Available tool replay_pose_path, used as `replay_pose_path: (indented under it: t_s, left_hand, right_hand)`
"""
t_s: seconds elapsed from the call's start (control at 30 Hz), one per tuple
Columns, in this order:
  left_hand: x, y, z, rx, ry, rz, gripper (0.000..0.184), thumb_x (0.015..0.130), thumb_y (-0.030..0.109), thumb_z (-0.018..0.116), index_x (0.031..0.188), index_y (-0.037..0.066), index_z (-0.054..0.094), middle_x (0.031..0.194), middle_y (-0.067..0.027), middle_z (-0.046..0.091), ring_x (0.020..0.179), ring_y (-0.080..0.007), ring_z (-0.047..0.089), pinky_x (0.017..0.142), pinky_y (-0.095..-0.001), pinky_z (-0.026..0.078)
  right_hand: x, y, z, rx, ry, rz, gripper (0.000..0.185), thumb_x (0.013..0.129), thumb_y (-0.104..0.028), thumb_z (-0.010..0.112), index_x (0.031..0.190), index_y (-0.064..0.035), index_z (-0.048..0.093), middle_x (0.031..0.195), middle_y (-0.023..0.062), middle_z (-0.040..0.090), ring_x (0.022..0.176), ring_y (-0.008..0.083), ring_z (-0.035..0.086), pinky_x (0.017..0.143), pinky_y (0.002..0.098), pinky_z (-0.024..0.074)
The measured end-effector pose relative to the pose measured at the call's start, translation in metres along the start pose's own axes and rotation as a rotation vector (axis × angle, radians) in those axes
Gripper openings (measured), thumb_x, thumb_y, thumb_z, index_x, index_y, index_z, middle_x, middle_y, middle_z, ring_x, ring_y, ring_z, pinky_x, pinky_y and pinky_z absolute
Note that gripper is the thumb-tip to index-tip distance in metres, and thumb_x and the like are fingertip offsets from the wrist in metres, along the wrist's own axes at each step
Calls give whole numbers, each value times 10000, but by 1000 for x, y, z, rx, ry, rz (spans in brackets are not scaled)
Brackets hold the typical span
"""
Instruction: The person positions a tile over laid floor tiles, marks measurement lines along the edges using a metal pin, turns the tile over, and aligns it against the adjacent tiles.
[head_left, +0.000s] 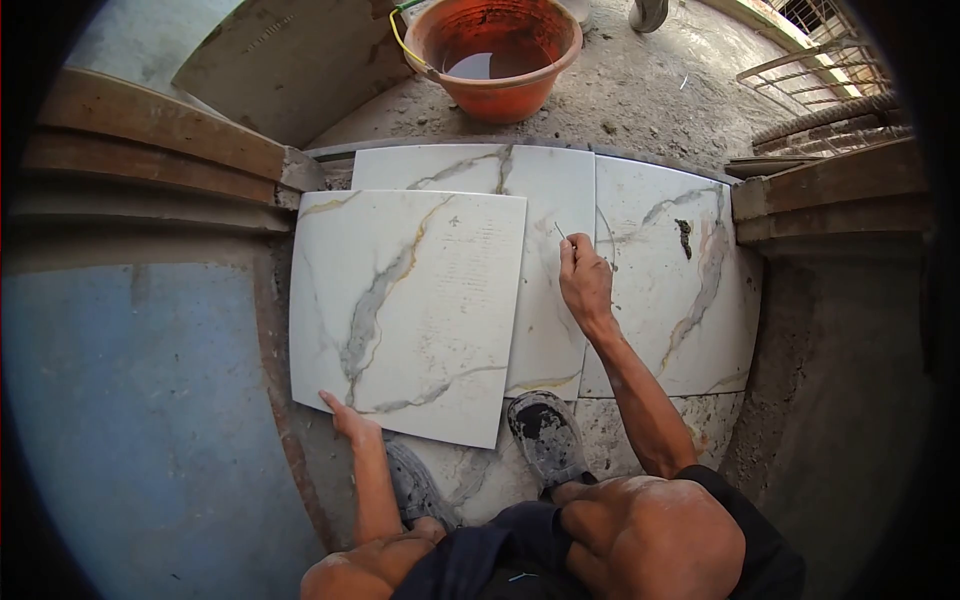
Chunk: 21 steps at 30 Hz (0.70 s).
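Your left hand (pixel 350 418) grips the top tile (pixel 410 310) at its near edge, arm reaching forward; your right hand (pixel 587 277), arm stretched over the tile beneath (pixel 553 300), pinches a thin piece (pixel 560 231), fingers curled.

Floor (pixel 680 110) between two wooden-edged openings. Beyond the threshold, the surface is rough and grey, strewn with grit and small lumps (coarser near the far edge of the tiling); an orange bucket (pixel 510 96) stands upright on it. Nearer, a middle tile (pixel 550 300) and a right tile (pixel 650 300), both white with grey and gold veining, lie side by side; a left tile (pixel 400 300) overlaps the middle one. Two dusty shoes (pixel 547 440) rest nearest.
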<state>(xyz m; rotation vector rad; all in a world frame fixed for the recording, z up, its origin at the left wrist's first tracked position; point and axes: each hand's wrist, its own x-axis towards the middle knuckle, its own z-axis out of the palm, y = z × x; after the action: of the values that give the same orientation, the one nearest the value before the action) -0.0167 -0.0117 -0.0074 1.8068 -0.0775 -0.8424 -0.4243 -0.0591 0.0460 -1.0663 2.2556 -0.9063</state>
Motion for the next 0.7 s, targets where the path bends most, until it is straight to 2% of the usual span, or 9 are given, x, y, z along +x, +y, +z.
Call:
replay_pose_path:
  t_s: [0.1,0.3,0.37,0.4,0.47,0.57,0.7]
  left_hand:
    - [0,0,-1,-1,-4,-4,748,836,497,554,1223,-127,411,1268,-145,459,1111,-243,479,951,-338,381]
    - [-17,9,8,33,43,-13,764,828,506,562,1216,-134,410,1257,-159,461,1107,-254,479,941,-349,390]
    - [-17,8,7,-13,41,-1,765,826,507,565,1215,-134,410,1255,-164,461,1107,-259,479,939,-355,392]
    - [-14,5,8,-2,63,-10,759,825,505,567,1213,-130,416,1251,-166,464,1101,-264,484,933,-359,399]
    - [-14,7,7,-5,104,-2,753,824,503,570,1211,-126,423,1248,-168,468,1095,-268,489,926,-364,406]
    - [-16,8,9,-53,27,9,712,832,478,572,1200,-117,444,1214,-160,499,1055,-262,518,899,-355,431]
    - [-13,7,7,-62,28,21,687,840,461,568,1197,-113,451,1208,-156,504,1054,-256,519,897,-352,432]
  right_hand:
    - [7,-7,2,-71,-35,-35,240,919,-228,429,956,-20,543,664,197,594,640,379,586,611,453,437]
    - [9,-16,8,22,-82,-68,247,924,-229,414,955,-18,539,676,206,599,673,394,586,627,458,439]
    - [11,-14,10,-30,-85,-53,248,928,-226,409,962,-18,541,672,188,604,660,357,596,631,435,445]
    - [11,-17,12,-4,-108,-73,248,928,-226,409,962,-18,541,672,188,604,660,357,596,631,435,445]
    - [11,-19,10,83,-118,-6,238,925,-209,431,960,-9,556,670,169,600,627,298,595,620,390,449]
    - [7,-17,17,201,-29,-128,221,916,-186,464,961,-2,577,711,159,596,645,249,585,617,352,445]
    - [1,-19,28,216,-48,-150,216,910,-168,482,981,6,587,795,159,610,701,238,589,634,338,449]
